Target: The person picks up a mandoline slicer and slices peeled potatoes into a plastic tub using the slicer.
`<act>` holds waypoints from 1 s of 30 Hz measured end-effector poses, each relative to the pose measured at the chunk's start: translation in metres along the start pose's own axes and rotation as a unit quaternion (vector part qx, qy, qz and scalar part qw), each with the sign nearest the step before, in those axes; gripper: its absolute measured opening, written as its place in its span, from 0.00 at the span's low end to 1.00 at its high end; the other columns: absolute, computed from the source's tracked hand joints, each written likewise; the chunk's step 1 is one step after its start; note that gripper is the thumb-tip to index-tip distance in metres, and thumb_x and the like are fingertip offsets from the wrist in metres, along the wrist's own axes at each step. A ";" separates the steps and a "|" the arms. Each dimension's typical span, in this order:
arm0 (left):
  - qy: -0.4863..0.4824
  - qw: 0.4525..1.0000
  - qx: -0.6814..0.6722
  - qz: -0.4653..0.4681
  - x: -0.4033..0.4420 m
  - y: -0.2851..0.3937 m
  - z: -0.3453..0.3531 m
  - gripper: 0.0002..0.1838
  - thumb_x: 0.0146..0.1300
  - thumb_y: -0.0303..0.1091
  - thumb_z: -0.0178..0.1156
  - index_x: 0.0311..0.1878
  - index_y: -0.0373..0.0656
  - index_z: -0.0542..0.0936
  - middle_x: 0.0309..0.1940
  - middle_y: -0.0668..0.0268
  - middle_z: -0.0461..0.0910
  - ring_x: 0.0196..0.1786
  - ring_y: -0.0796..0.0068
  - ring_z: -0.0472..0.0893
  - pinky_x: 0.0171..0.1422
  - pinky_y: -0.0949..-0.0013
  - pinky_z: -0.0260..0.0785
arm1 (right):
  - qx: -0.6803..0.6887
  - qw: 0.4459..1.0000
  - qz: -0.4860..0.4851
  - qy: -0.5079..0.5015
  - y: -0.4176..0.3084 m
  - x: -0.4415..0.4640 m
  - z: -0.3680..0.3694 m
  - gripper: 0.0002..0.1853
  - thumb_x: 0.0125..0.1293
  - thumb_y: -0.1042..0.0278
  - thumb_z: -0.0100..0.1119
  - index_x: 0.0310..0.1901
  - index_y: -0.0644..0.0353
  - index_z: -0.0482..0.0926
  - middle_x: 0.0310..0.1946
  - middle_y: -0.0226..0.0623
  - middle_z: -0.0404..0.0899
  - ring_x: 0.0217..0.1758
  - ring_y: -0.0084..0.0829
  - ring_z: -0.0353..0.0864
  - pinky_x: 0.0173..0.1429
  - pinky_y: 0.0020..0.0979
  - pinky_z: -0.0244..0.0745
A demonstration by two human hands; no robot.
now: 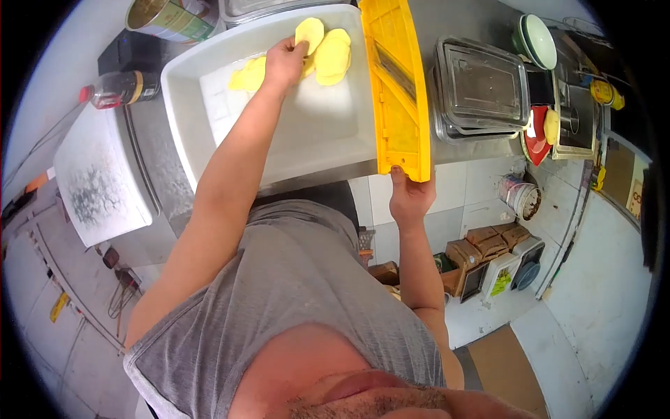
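Over the white plastic tub [176, 119], my left hand [284, 66] is closed on a pale yellow potato slice [310, 35], pinched between thumb and fingers. More potato slices [333, 59] overlap in a pile beside it, and others [250, 75] lie on the tub's bottom to its left. A yellow mandoline slicer [401, 91] stretches along the tub's right rim, its slanted metal blade facing up. My right hand [412, 197] grips the slicer's near end, thumb on top and fingers underneath.
Stacked clear lidded containers [483, 84] stand right of the slicer. Farther right are green bowls [537, 42], a red dish [536, 136] and a sink [576, 119]. A dark bottle with a red cap [120, 91] and a large tin [171, 19] are left of the tub.
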State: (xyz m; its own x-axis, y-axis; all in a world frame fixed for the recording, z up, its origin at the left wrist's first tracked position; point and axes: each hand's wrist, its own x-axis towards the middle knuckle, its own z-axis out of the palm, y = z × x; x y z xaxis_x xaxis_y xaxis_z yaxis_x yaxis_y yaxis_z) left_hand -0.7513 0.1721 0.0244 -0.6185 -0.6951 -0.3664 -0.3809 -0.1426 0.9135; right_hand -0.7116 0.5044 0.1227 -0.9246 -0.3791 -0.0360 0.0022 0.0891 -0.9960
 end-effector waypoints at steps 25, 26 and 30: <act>-0.120 0.973 -0.147 -0.132 -0.108 -0.020 -0.048 0.19 0.74 0.47 0.54 0.50 0.38 0.78 0.41 0.64 0.82 0.42 0.74 0.80 0.47 0.69 0.72 | -0.488 0.740 -0.381 -0.264 -0.017 0.014 0.020 0.23 0.52 0.76 0.67 0.53 0.60 0.81 0.52 0.43 0.79 0.55 0.47 0.79 0.57 0.41 0.79; -0.172 0.954 -0.170 -0.179 -0.116 -0.012 -0.048 0.19 0.75 0.48 0.53 0.50 0.39 0.78 0.40 0.64 0.82 0.40 0.72 0.81 0.47 0.69 0.73 | -0.491 0.740 -0.369 -0.275 -0.020 0.013 0.019 0.24 0.52 0.76 0.64 0.54 0.59 0.80 0.53 0.43 0.78 0.56 0.47 0.79 0.57 0.41 0.80; -0.256 0.929 -0.189 -0.190 -0.129 -0.012 -0.044 0.21 0.75 0.50 0.54 0.52 0.39 0.77 0.40 0.63 0.83 0.40 0.71 0.82 0.48 0.67 0.75 | -0.494 0.774 -0.262 -0.296 -0.029 0.007 0.011 0.26 0.55 0.73 0.62 0.59 0.53 0.78 0.59 0.43 0.76 0.62 0.49 0.76 0.60 0.40 0.78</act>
State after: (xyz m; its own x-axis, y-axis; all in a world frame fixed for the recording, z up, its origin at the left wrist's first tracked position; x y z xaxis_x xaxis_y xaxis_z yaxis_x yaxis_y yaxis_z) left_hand -0.6368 0.2322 0.0685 -0.7718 -0.1318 -0.6221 -0.4295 -0.6134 0.6628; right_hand -0.7142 0.4891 0.1504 -0.3639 -0.9310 0.0293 -0.8769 0.3318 -0.3478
